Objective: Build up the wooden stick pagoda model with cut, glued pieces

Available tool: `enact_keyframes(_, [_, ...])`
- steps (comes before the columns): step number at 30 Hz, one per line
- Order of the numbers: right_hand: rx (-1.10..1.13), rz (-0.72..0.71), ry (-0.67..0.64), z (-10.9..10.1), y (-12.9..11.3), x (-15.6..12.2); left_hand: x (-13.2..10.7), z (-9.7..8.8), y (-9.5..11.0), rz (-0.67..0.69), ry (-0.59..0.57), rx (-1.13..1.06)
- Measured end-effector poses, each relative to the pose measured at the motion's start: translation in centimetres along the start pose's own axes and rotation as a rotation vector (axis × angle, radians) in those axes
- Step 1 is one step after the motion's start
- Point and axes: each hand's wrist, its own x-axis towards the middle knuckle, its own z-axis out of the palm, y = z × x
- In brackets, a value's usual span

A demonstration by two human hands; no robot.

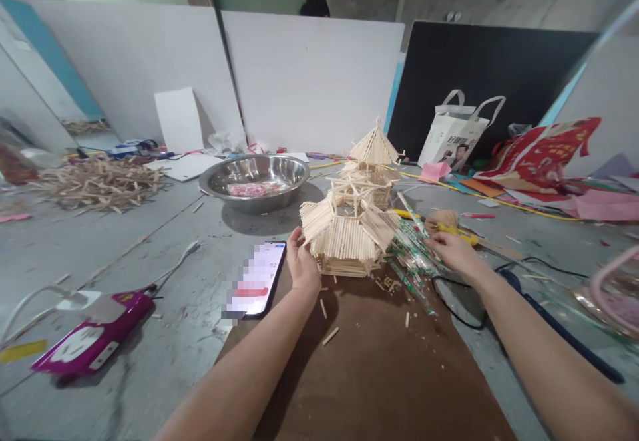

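Note:
A tiered pagoda model (pixel 352 218) built of thin wooden sticks stands at the far end of a brown board (pixel 379 361). My left hand (pixel 302 263) rests against its lower left roof, fingers curved on the sticks. My right hand (pixel 452 249) lies to the right of the model, over a heap of green-and-white wrapped sticks (pixel 412 255); its fingers are curled at a yellow-handled tool (pixel 456 231), and whether they grip it is unclear.
A phone (pixel 259 279) lies left of the board. A steel bowl (pixel 254 178) stands behind, and a pile of sticks (pixel 97 181) lies far left. A magenta device (pixel 92 338) with white cable lies near left. Bags, coloured paper and black cables are on the right.

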Motion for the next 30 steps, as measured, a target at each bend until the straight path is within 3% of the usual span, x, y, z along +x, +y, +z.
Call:
enact_keyframes(4, [0.27,0.014,0.021,0.3,-0.9,-2.2,0.6,0.1,0.5,-0.013,0.103,-0.007])
enact_keyframes(6, [0.508,0.001,0.011,0.5,-1.8,-3.3,1.0,0.1,1.3,0.001,0.134,0.024])
enact_keyframes(8, [0.739,-0.032,0.001,0.7,-3.0,-4.2,1.0,0.3,2.7,0.101,0.148,0.094])
enact_keyframes(9, [0.803,-0.065,-0.004,0.8,-3.7,-4.7,0.8,0.4,3.6,0.218,0.152,0.144])
enact_keyframes(11, [0.855,-0.13,-0.036,1.0,-5.0,-5.7,-0.2,0.7,5.6,0.545,0.068,0.217])
enact_keyframes(13, [0.891,-0.164,-0.084,1.3,-6.3,-6.6,-2.0,1.2,7.6,0.773,-0.083,0.279])
enact_keyframes(16, [0.929,-0.238,-0.16,2.2,-8.1,-7.9,-5.3,2.3,9.6,0.965,-0.346,0.299])
enact_keyframes(17, [0.937,-0.273,-0.171,2.5,-8.6,-8.3,-6.2,2.7,10.0,0.974,-0.454,0.337])
enact_keyframes(19, [0.947,-0.348,-0.206,3.1,-9.3,-8.7,-7.5,3.9,10.3,0.897,-0.588,0.387])
enact_keyframes(25, [0.965,-0.371,-0.302,4.6,-9.6,-8.2,-7.8,5.9,9.3,0.342,-0.67,0.317])
enact_keyframes(27, [0.927,-0.393,-0.321,5.0,-9.6,-8.1,-7.4,5.7,9.2,0.231,-0.714,0.299])
enact_keyframes(30, [0.687,-0.511,-0.388,5.9,-9.7,-8.9,-6.6,5.4,9.9,0.159,-0.79,0.371])
